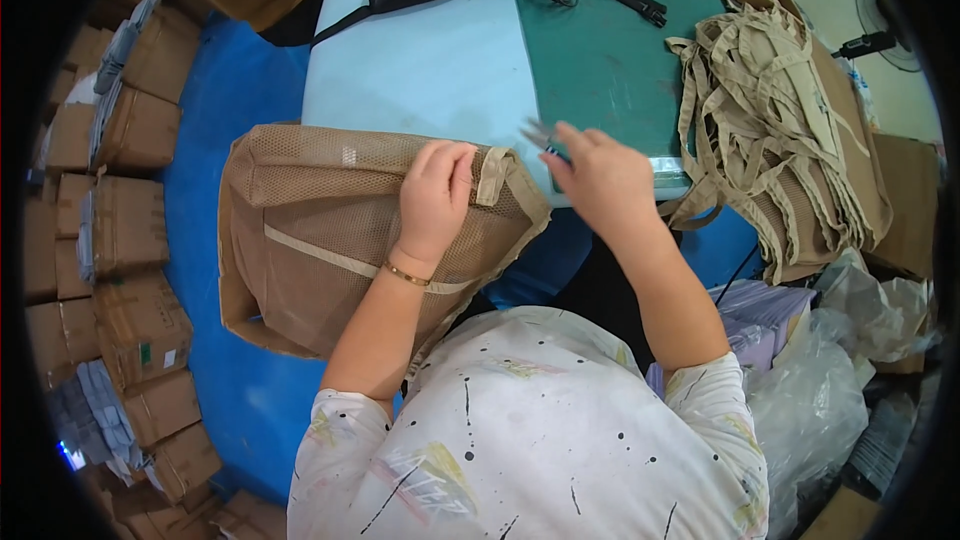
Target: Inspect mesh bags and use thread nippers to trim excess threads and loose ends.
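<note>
Right of a labelled carton (142,328), left grip (437,190) pinches mesh bag (335,210), the right (605,175) holds snips (541,133).

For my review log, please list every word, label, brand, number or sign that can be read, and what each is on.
Clearly readable text: none.
Cardboard box: green label and white label, both too small to read.
White shirt: letter-like print, too stylised to read with certainty.
Mesh bag and the small snips in the right hand: no lettering can be made out.
</note>
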Motion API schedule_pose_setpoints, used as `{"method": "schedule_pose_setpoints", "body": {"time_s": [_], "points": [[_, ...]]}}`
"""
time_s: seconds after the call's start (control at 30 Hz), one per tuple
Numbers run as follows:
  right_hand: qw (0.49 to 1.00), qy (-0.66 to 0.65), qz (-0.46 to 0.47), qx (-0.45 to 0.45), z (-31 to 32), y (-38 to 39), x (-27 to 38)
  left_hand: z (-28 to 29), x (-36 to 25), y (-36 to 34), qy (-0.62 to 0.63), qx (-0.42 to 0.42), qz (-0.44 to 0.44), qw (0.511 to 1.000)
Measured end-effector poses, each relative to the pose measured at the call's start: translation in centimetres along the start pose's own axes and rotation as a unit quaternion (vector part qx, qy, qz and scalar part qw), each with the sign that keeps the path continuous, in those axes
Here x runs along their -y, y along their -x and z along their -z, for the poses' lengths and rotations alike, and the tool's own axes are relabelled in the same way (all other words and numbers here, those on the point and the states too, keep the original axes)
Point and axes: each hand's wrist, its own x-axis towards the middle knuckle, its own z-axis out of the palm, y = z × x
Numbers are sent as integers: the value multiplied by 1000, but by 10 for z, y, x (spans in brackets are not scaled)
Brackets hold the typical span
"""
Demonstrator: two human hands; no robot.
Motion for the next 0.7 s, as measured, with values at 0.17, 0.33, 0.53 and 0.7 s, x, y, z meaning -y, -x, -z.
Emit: {"method": "schedule_pose_setpoints", "body": {"time_s": [0.17, 0.33, 0.53, 0.7], "points": [[992, 10, -52, -115, -31, -25, -60, 6, 0, 6, 69, -70, -54, 994], [984, 37, -146, -96, -40, -34, -76, 11, -17, 39, 31, 3, -241, 970], [971, -2, 3, -238, -33, -24, -64, -2, -33, 87, 120, 183, -232, 948], [961, -240, 26, -134, -25, -3, -14, 14, -39, 57, -36, 68, -235, 969]]}}
